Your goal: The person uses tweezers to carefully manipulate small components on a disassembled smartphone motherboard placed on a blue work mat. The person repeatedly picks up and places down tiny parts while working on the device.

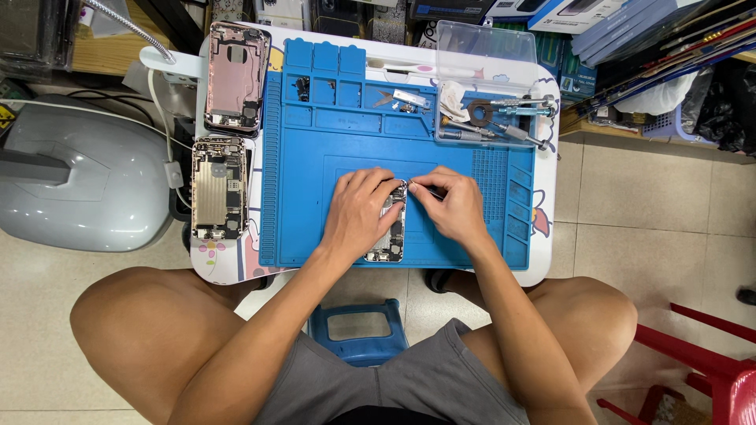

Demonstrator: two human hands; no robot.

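Lying flat near the middle of the blue work mat [315, 228], an opened phone [391, 234] shows its inner parts, long axis running away from the person. The left hand [358, 216] covers the phone's left side, palm down, fingers curled over the upper edge and pressing it to the mat, so clenched on the phone. The right hand [455, 206] sits just beside the phone's top right corner, fingers pinched on a thin metal tool [421, 187], prob. tweezers; its tip meets the phone's top edge close to the left fingertips. Exact contact pt too small to tell.

Mat covers most of a small white tabletop [547, 260] w/ cartoon prints at the edges. Along the mat's far side are moulded compartments; a few small metal bits [398, 99] lie in them. At the far right corner a clear plastic tray [488, 79] holds screwdrivers [512, 118] and a dark ring-shaped part [480, 112]. A white-and-pink pen-like stick [409, 69] lies across the mat's far edge.

Left of the mat, two more opened phones lie on the tabletop: a pink-backed shell [236, 75] farther off, a gold-toned one [220, 187] nearer, nearly end to end. A white lamp base [169, 63] w/ a flexible metal neck stands by the pink shell.

Below the tabletop, a blue plastic stool [358, 330] shows betw. the person's bare knees; grey shorts [409, 378] at the bottom. A grey rounded appliance [79, 177] stands on the tiled floor [654, 205] to the left, a red chair [709, 362] at lower right. Boxes and bags crowd the far side.
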